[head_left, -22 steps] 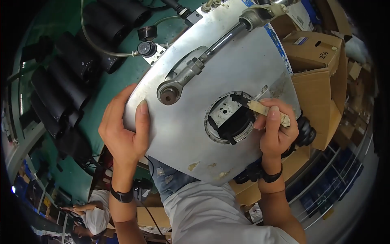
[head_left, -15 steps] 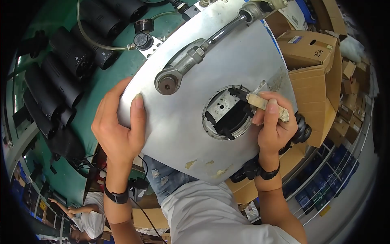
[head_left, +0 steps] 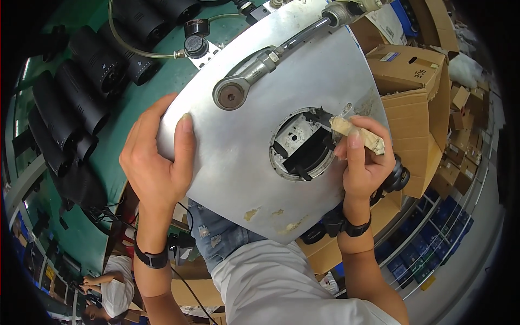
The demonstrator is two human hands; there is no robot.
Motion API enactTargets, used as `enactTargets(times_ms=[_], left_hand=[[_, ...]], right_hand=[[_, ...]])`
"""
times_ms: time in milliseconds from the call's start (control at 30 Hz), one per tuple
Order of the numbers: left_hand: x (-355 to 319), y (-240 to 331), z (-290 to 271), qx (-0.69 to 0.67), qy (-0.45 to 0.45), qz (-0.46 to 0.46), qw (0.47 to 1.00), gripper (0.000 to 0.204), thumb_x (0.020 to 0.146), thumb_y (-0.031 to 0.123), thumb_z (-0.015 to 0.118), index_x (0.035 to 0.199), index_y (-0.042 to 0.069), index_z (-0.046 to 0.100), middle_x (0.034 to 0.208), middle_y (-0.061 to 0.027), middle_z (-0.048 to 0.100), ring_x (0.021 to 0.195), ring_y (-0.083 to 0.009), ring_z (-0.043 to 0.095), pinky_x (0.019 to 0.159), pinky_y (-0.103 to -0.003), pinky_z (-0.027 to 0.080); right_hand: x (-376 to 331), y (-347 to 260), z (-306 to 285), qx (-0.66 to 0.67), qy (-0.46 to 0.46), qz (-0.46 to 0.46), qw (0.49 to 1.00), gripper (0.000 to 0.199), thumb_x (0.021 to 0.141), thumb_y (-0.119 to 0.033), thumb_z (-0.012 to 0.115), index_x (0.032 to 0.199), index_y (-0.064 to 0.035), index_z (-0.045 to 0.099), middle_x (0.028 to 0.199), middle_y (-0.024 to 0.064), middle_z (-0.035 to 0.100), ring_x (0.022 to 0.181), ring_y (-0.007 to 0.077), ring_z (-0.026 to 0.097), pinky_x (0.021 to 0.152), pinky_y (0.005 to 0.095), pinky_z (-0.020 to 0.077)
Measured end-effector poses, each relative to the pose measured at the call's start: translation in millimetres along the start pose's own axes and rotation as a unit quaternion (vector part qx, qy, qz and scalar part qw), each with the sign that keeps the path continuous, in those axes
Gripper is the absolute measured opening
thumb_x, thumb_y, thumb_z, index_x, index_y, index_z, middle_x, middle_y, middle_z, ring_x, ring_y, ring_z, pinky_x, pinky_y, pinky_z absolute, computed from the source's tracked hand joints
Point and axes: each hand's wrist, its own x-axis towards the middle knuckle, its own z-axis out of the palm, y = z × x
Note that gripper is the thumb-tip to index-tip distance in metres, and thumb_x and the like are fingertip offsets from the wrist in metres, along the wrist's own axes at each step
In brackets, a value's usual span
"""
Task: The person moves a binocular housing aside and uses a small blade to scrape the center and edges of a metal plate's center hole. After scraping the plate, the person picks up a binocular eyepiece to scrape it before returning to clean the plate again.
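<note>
Rag [head_left: 358, 135] in right hand [head_left: 364, 162] points up-left toward plate [head_left: 238, 157] opening.

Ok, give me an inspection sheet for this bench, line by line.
Surface: green bench top.
Job's things: metal plate with round opening showing a black and white part; rod-end bar lies across the plate.
Clutter: black cylinders in rows at left; cardboard boxes at right.
Hands: left hand grips the plate's edge; right hand presses a beige wad at the opening's rim.
Cables: pale hose to a black gauge.
Surroundings: blue bins below right; another person lower left.
</note>
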Motion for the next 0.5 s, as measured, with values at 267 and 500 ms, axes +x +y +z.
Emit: enactTargets(times_ms=[267,500], left_hand=[[0.2,1.8,0.0,-0.001,-0.002,-0.007,1.0,0.027,0.086,0.02,0.067,0.106,0.002,0.069,0.095,-0.0173,0.07,0.086,-0.0319,0.068,0.078,-0.035,0.052],[0.5,1.7,0.1,-0.001,-0.002,-0.006,1.0,0.027,0.086,0.02,0.066,0.106,0.002,0.069,0.095,-0.0171,0.07,0.085,-0.0318,0.068,0.078,-0.035,0.052]], right_hand=[[-0.2,2.1,-1.8,0.013,-0.003,-0.007,1.0,0.023,0.092,-0.002,0.062,0.113,0.0058,0.059,0.089,0.0116,0.068,0.069,0.01,0.065,0.06,0.02,0.0501],[1.3,3.1,-2.1,0.001,-0.004,-0.008,1.0,0.023,0.092,-0.003,0.063,0.114,0.0051,0.06,0.09,0.0134,0.07,0.072,0.0117,0.067,0.059,0.0196,0.0504]])
